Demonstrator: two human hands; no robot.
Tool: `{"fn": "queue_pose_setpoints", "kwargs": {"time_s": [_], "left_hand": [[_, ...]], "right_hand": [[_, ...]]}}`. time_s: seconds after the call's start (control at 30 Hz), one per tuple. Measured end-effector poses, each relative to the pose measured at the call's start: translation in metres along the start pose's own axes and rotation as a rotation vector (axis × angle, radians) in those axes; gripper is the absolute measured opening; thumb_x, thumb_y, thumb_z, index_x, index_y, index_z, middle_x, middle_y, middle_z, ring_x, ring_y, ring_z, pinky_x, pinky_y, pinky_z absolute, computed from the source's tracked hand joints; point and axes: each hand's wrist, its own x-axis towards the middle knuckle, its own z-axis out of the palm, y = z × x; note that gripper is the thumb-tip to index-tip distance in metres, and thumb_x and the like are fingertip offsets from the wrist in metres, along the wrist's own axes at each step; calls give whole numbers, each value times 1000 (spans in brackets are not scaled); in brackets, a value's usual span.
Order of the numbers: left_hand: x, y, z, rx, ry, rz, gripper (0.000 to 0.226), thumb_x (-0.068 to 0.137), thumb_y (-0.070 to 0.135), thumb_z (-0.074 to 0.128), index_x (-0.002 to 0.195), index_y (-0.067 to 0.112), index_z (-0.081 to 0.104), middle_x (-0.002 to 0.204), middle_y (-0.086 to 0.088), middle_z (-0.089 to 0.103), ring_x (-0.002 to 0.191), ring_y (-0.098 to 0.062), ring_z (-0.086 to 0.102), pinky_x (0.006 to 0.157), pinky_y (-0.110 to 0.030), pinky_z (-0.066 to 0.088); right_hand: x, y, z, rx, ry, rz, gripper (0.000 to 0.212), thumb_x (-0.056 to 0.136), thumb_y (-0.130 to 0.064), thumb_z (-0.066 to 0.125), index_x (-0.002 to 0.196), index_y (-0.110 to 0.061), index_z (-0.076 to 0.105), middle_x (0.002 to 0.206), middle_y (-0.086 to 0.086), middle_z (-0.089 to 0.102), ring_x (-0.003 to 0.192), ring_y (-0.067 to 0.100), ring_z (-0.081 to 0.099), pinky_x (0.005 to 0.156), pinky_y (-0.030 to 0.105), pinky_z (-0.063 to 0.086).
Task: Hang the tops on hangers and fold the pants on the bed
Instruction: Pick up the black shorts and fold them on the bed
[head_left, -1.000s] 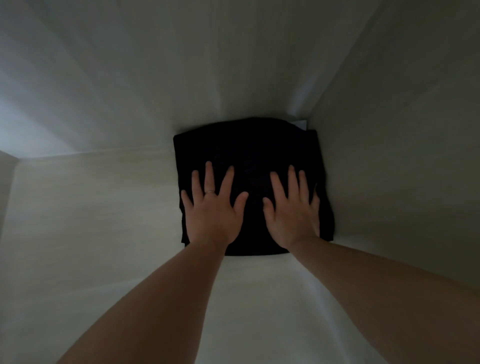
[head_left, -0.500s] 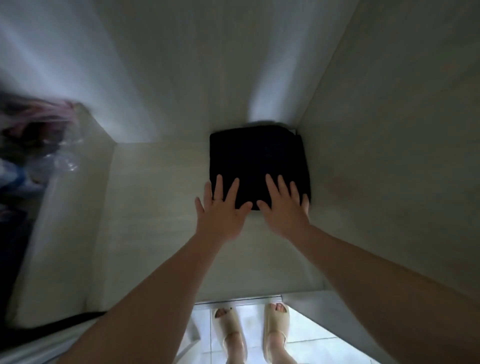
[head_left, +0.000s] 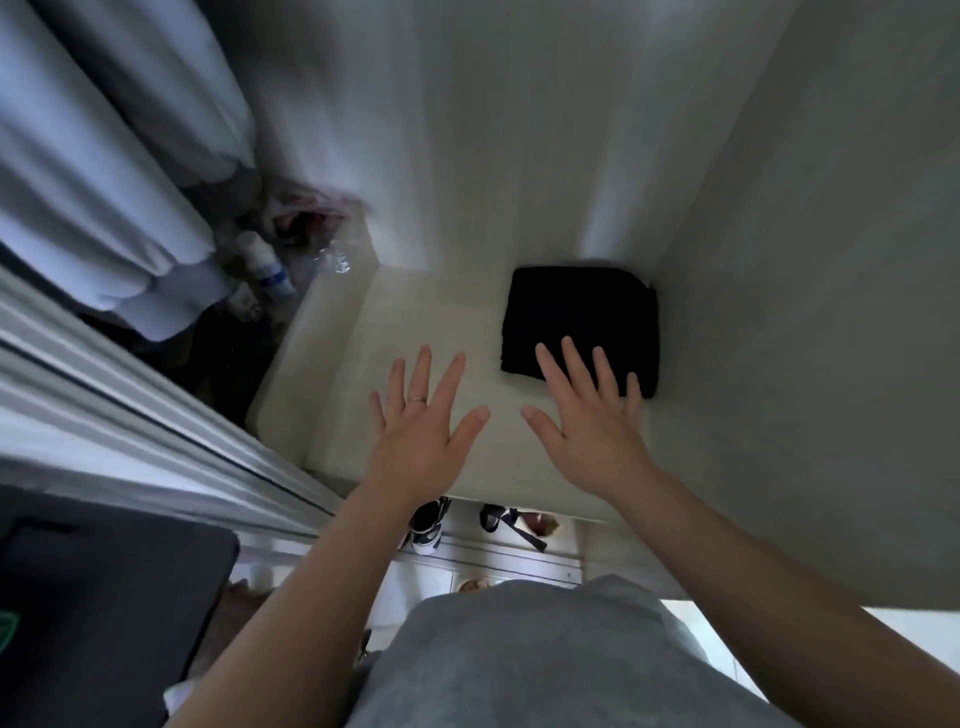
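Head view. Folded black pants (head_left: 582, 317): flat, near-square bundle, edges squared w/ the right wall; long axis can't be told. Location: pale shelf (head_left: 415, 312), back right corner, right edge against the wall. Fabric matte, very dark, no surface detail readable; stacked fold layers show at left side. Shelf smooth, light, faint grain. Left hand (head_left: 421, 441): fingers straight, splayed, empty, over bare shelf left of pants; ring (head_left: 417, 399) on one finger. Right hand (head_left: 592, 431): fingers splayed, empty, tips overlapping pants' front edge; contact can't be told.
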Motion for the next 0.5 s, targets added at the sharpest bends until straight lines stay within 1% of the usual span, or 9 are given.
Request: {"fn": "queue_pose_setpoints", "kwargs": {"time_s": [0.1, 0.17, 0.33, 0.43, 0.5], "left_hand": [[-39, 2, -5, 82, 93, -63, 77, 84, 81, 3, 155, 52, -4, 169, 8, -11, 154, -23, -13, 123, -55, -3], [-66, 5, -9, 117, 146, -131, 79, 84, 81, 1, 156, 50, -4, 169, 7, -9, 155, -24, -12, 123, -55, -2], [-147, 24, -2, 154, 274, -294, 73, 90, 80, 4, 156, 50, -7, 168, 6, -12, 153, -24, -20, 121, -55, -13], [-205, 37, 13, 200, 348, -431, 74, 88, 79, 0, 155, 49, -5, 169, 7, -8, 154, -26, -16, 119, -56, -14], [-238, 40, 22, 203, 370, -519, 73, 90, 78, 2, 156, 47, -2, 169, 6, -6, 154, -26, -16, 117, -57, -14]], "right_hand": [[-20, -6, -8, -20, -5, -104, 69, 95, -69, 20, 154, -48, -10, 168, -13, -12, 153, 19, -15, 120, 55, -10], [-33, -9, -13, -28, -8, -184, 69, 94, -70, 16, 154, -48, -9, 168, -12, -10, 153, 19, -14, 120, 55, -10], [-72, -16, -19, -38, -43, -412, 68, 92, -72, 9, 152, -50, -16, 167, -12, -14, 153, 21, -16, 119, 56, -10], [-101, -27, -12, 2, -99, -533, 68, 92, -71, 9, 152, -50, -14, 167, -14, -15, 153, 19, -18, 119, 56, -11], [-117, -39, -9, 38, -135, -600, 68, 92, -71, 8, 153, -49, -13, 168, -12, -12, 153, 20, -18, 119, 57, -11]]}}
